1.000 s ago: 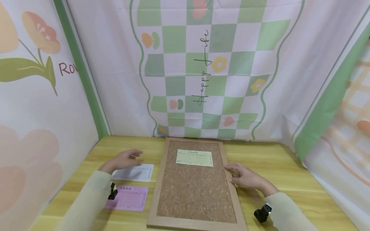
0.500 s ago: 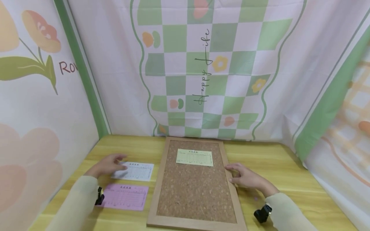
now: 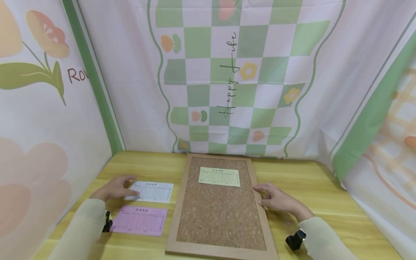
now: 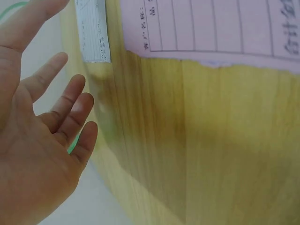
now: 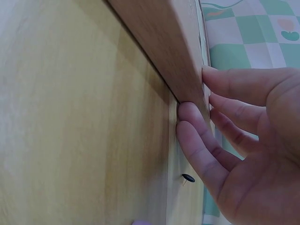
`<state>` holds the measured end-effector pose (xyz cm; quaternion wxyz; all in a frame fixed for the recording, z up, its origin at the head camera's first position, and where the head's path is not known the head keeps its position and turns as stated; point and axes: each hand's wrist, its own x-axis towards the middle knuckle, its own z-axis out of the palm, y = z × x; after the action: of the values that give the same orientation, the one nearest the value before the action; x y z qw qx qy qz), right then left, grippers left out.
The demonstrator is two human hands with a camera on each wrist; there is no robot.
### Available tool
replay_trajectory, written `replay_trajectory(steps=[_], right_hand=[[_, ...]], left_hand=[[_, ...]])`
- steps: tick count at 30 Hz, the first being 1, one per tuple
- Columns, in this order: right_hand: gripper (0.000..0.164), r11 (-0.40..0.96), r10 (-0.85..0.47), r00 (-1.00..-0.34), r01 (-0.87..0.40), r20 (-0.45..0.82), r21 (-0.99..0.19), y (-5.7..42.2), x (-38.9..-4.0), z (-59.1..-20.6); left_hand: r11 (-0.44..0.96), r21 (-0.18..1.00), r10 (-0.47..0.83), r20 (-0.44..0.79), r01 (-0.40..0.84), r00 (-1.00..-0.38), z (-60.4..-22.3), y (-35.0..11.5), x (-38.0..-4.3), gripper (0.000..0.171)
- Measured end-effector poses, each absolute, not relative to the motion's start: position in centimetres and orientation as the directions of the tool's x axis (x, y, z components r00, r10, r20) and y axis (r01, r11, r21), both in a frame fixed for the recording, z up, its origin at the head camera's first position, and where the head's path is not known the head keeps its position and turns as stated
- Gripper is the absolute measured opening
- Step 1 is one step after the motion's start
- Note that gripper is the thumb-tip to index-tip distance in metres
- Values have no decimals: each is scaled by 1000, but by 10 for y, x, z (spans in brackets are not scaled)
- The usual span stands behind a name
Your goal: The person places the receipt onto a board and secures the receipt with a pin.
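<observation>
My left hand (image 3: 113,187) is at the left end of a white printed form (image 3: 151,192), its thumb and a finger overlapping the sheet. The left wrist view shows that palm with fingers loosely spread and nothing in them. A pink form (image 3: 139,220) with a torn edge lies just nearer, beside the left wrist. My right hand (image 3: 276,199) rests on the right side of a wood-framed cork board (image 3: 224,213). In the right wrist view, some fingertips touch the top of the frame (image 5: 171,51), others its outer side. A yellow form (image 3: 219,177) lies on the cork near the top.
A black thumbtack (image 5: 188,178) sits on the wooden table (image 3: 302,180) beside the right hand's fingers. Something small and purple (image 3: 288,223) lies close to the right wrist. Behind the table hangs a green-and-white checked curtain (image 3: 221,108).
My left hand has drawn left from over the white form to its left end, uncovering more of the white and pink forms. My right hand stays at the board's frame.
</observation>
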<state>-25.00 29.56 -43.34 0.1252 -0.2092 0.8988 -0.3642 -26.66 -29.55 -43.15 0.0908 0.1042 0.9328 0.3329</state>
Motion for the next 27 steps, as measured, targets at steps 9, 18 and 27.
replay_trajectory(steps=[9,18,27], right_hand=[[56,631,-472,-880,-296,-52,-717,297,-249,-434],[56,631,-471,-881,-297,-50,-717,299,-250,-438],[56,641,-466,-883,-286,-65,-712,297,-249,-436]], left_hand=[[770,631,222,-128,93,-967,-436,-297,-268,75],[823,566,179,-183,45,-967,-440,-301,-270,73],[837,546,171,-179,47,-969,-437,-299,-267,68]])
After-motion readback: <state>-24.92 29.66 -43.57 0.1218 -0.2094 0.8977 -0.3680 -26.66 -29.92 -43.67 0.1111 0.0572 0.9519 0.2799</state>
